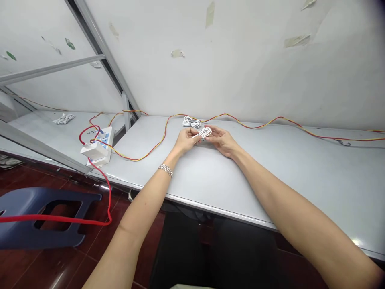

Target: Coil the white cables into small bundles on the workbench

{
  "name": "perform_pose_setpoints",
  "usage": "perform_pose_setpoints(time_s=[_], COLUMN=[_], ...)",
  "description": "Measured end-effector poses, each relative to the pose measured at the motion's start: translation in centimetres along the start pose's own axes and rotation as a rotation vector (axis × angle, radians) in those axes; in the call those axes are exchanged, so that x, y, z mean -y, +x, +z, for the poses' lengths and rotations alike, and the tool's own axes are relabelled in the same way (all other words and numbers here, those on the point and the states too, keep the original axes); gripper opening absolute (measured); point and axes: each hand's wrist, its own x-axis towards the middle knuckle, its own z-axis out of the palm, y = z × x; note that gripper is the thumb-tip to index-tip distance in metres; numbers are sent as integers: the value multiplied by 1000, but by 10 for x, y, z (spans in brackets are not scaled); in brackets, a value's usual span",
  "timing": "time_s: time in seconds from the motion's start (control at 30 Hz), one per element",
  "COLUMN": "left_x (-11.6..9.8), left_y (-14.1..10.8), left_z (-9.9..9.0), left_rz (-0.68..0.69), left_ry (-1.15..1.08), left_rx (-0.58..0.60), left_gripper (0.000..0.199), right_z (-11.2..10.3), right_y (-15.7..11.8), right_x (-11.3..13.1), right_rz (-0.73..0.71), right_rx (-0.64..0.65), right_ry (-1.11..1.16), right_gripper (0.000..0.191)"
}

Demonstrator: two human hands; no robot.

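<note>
A small coiled white cable (205,132) is held between both hands, above the back part of the grey table (207,180). My left hand (187,140) pinches its left end between thumb and fingers. On its other side, the thumb and fingertips of my right hand (221,140) close on the right end of the coil. Just behind my left hand, a second white cable bundle (191,122), bound with a dark tie, lies on the table near the wall.
A red and yellow twisted wire (165,134) runs along the table's back. At left are a power strip (106,145) with a white plug, a red cord (110,196), another white cable bundle (63,119), a metal frame (112,60) and a blue stool (27,196).
</note>
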Motion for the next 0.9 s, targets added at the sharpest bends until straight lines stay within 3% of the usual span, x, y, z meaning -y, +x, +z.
perform_pose_setpoints(time_s=[0.17,0.37,0.9], left_x=[-6,-6,-2], left_y=[-4,-6,-4], left_z=[-2,-6,-4], left_rz=[-62,-80,60], left_ry=[-50,-41,0], left_rx=[47,114,166], left_gripper=[24,35,39], right_z=[3,5,0], right_y=[0,0,1], right_x=[-1,1,0], right_rz=[-26,3,102], right_rx=[-80,-110,-109], right_ry=[-41,-56,14], right_gripper=[52,48,41])
